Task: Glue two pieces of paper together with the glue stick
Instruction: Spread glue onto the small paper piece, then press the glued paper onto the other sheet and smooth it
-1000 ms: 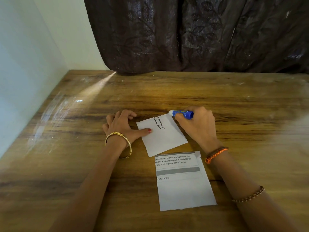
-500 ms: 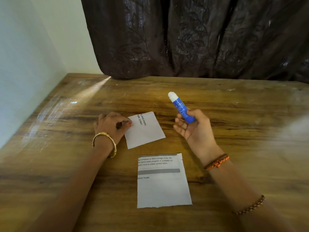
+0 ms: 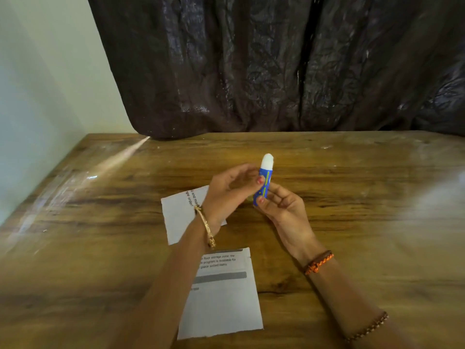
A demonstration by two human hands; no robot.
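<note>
Both hands are raised above the table, meeting at the glue stick (image 3: 262,183); the right hand (image 3: 281,210) grips its lower blue barrel between thumb and curled fingers, palm turned up; the left hand (image 3: 227,190) has come across from the left, thumb tip with its red nail touching the barrel's upper part, the other fingers curved loosely above, though whether they close on the stick I cannot tell. Held nearly upright, the glue stick has its long axis close to vertical, the uncapped white glue end pointing up and away from the person, the blue base down in the right palm; yellow marks run along the barrel, too blurred to read.

Under the hands lies a wooden table (image 3: 352,210) with dark grain and a glossy glare streak off to the left; a dark patterned curtain (image 3: 276,66) hangs behind its far edge; a pale wall (image 3: 45,84) stands to the left.

Beneath the left wrist lies the small paper (image 3: 180,217), flat and slightly turned, printed sideways with "...and more" and "...gle order!"; nearer the person, between the forearms, lies the large paper (image 3: 221,303), with a grey bar and small lines partly legible: "floor storage zone", "program is available for", "place sorted items".
</note>
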